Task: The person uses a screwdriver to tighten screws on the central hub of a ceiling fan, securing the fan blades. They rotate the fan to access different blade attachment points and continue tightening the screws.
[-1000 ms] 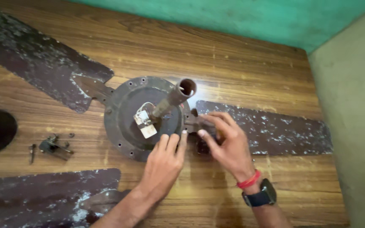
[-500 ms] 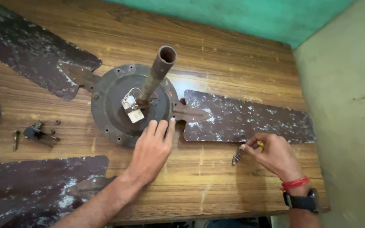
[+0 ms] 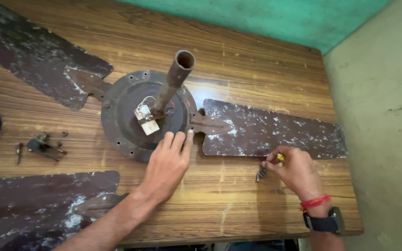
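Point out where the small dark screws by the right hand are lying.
Head view: the small dark screws lie on the wooden table, right of centre, beside the right hand, just below the speckled fan blade.

Bare forearms; red thread band [image 3: 316, 202] and dark wristwatch [image 3: 324, 222].

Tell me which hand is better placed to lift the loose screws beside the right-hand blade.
Right. The right hand already has fingertips at the screws, while the left hand is pressed on the motor housing.
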